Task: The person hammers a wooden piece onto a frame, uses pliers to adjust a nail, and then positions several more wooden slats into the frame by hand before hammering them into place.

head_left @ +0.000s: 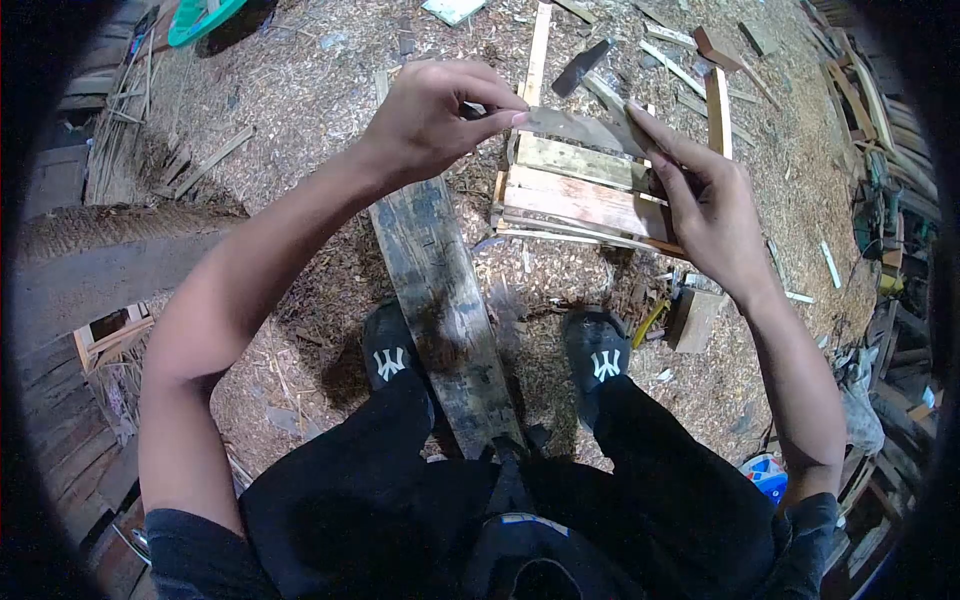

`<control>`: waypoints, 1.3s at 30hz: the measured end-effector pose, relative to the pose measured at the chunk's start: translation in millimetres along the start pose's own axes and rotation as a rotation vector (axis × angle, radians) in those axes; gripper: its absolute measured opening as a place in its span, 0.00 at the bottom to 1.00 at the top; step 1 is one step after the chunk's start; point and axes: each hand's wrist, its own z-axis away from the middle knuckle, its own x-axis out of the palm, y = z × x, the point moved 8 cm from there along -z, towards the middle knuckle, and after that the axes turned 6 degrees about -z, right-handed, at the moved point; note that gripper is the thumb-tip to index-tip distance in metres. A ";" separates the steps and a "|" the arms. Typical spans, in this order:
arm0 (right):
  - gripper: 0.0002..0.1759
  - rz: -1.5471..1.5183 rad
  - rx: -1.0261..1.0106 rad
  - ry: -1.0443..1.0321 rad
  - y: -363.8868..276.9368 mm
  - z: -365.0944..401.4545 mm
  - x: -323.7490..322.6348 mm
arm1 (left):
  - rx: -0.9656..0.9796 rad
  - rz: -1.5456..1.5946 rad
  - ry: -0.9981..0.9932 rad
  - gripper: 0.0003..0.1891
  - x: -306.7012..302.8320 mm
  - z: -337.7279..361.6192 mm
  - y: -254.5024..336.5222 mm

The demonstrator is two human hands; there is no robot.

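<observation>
My left hand (pixel 432 118) and my right hand (pixel 705 205) hold a thin grey strip (pixel 583 130) between them, stretched above a small wooden crate frame. The left hand pinches its left end between thumb and forefinger. The right hand's fingers press on its right end. Below lies the crate frame (pixel 585 195) of nailed pale slats, resting on wood shavings. A long dark plank (pixel 445 295) runs from under the left hand down between my two black shoes.
A hammer head (pixel 583 68) lies beyond the crate. Loose slats and offcuts (pixel 717 105) are scattered at the upper right. A wood block (pixel 693 318) sits by my right shoe. Stacked timber lines both sides; a green basin (pixel 203 18) is at the top left.
</observation>
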 end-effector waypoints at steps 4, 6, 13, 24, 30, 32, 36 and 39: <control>0.23 0.005 0.051 -0.033 -3.4 0.0 -1.3 | -0.024 -0.043 -0.033 0.06 4.0 2.0 -0.8; 0.24 0.049 0.127 -0.121 -1.3 0.8 1.9 | -0.008 -0.045 -0.015 0.06 4.9 2.1 0.0; 0.24 0.056 0.225 -0.156 3.5 2.4 5.0 | 0.024 0.010 -0.031 0.08 8.4 -0.2 5.2; 0.19 0.184 0.027 0.006 -5.1 -13.0 -7.6 | 0.014 0.009 -0.018 0.07 5.8 -1.4 0.6; 0.15 0.277 0.035 -0.029 5.8 -20.0 0.8 | 0.085 -0.027 0.000 0.07 3.6 -1.1 -0.2; 0.15 0.270 0.054 -0.039 5.1 -20.7 1.7 | 0.092 -0.071 -0.002 0.07 3.1 -0.4 1.1; 0.14 0.259 0.057 -0.048 2.8 -21.8 2.5 | 0.104 -0.077 0.004 0.07 2.3 0.5 2.4; 0.14 0.239 0.108 -0.045 4.0 -22.4 2.6 | 0.117 -0.106 0.009 0.06 1.9 0.6 3.1</control>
